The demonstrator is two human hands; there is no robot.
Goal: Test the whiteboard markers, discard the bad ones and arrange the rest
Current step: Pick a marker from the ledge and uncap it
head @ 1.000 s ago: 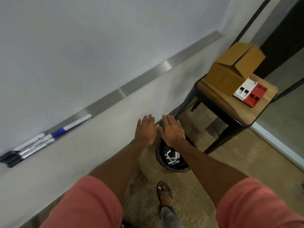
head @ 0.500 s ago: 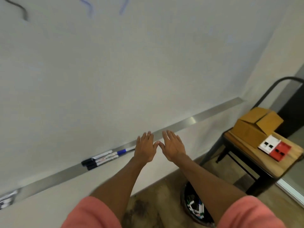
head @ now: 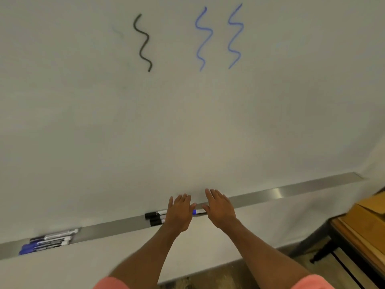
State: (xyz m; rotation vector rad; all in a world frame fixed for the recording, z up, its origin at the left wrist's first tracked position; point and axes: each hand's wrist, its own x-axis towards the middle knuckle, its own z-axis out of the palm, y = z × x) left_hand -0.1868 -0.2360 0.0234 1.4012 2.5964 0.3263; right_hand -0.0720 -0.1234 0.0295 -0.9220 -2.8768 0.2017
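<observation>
A brushed, faintly gleaming metal marker tray [head: 270,193] is seen below a smooth matt whiteboard [head: 187,122]; the cardboard box [head: 373,213] looks dull.

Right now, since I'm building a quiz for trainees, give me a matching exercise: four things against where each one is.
1 black squiggle
2 blue-capped markers
3 cardboard box
4 left hand

A far left of the tray
B right edge of the view
C covering part of the black-capped markers
D high on the whiteboard

Pairs: 1-D, 2-A, 3-B, 4-C.
</observation>
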